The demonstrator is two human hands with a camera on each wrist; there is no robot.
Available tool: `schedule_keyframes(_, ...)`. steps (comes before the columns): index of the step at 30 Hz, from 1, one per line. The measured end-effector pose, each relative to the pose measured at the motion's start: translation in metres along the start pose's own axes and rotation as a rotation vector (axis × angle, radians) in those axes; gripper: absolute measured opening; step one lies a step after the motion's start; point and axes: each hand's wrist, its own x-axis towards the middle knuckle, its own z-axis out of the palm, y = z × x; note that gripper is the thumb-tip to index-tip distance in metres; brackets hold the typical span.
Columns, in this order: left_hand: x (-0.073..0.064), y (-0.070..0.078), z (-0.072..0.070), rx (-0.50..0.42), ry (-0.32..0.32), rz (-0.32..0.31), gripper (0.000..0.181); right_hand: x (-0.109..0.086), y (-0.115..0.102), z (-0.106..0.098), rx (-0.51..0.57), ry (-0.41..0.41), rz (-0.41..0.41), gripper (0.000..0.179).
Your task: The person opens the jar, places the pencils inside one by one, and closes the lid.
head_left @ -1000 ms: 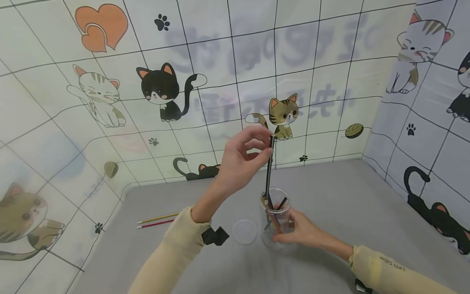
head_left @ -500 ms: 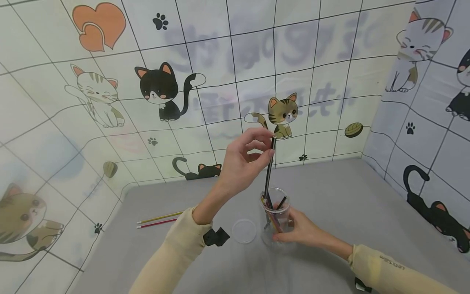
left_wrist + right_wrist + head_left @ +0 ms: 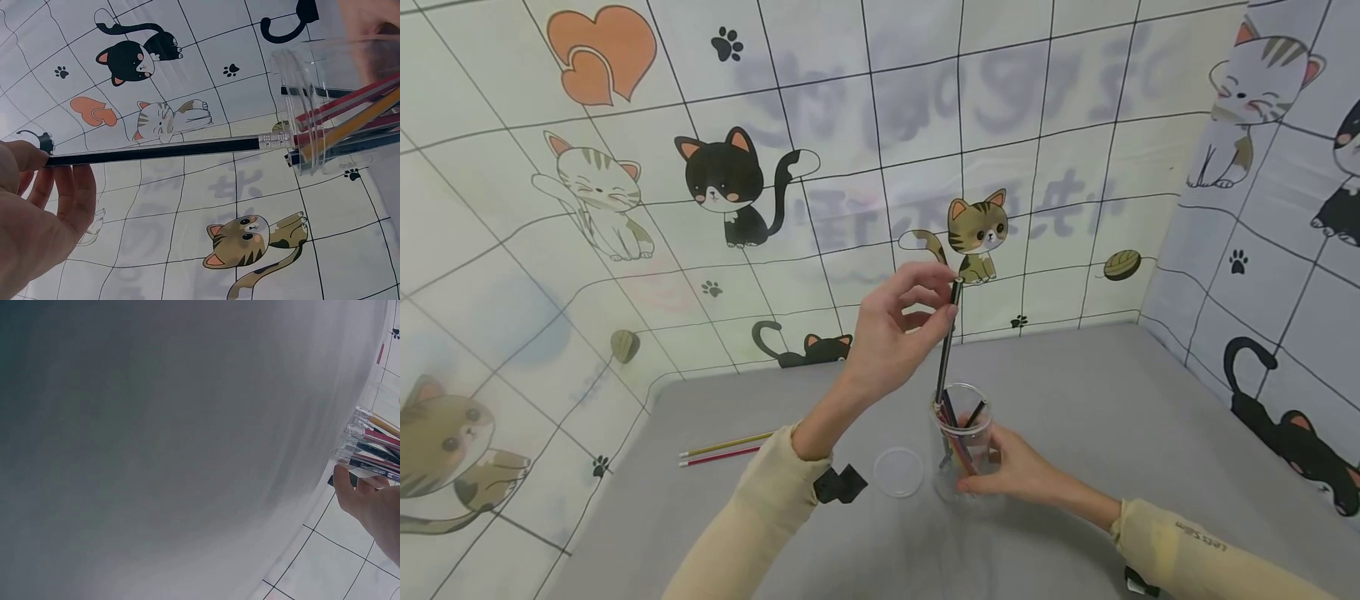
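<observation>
Pinching the black pencil (image 3: 945, 358) only near its top, my left hand (image 3: 886, 337) could let it tilt and snag the jar (image 3: 946, 477) my right hand (image 3: 1015, 467) grips.

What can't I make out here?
Head view: right ends of the yellow pencil and red pencil, behind the left sleeve.
Head view: lettering on the right sleeve, too small.
Left wrist view: base of the jar, cut off by the right edge.
Right wrist view: part of the right hand, likewise.
</observation>
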Motion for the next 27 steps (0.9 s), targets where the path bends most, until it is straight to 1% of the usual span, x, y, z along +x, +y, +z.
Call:
schedule_keyframes(8,-0.004,-0.004,0.001,-0.003,-0.008,-0.012,0.029,-0.001,0.0,0.0,-0.001,-0.003,0.012,0.077)
schedule_keyframes(13,-0.003,-0.005,0.004,-0.002,-0.022,0.006,0.029,0.0,-0.001,0.0,0.011,0.006,0.008,0.076)
schedule_keyframes(15,-0.002,-0.006,0.006,-0.005,-0.033,0.004,0.029,0.0,-0.001,0.0,0.016,0.01,0.002,0.075)
schedule_keyframes(17,-0.003,-0.007,0.008,-0.008,-0.044,-0.015,0.029,0.0,-0.001,0.0,0.019,0.011,-0.004,0.074)
schedule_keyframes(22,-0.012,-0.014,0.013,-0.014,-0.088,-0.102,0.029,-0.001,0.0,0.0,0.013,0.009,-0.006,0.074)
schedule_keyframes(27,-0.022,-0.023,0.019,0.009,-0.136,-0.137,0.028,-0.002,0.0,-0.001,0.013,0.005,-0.004,0.074)
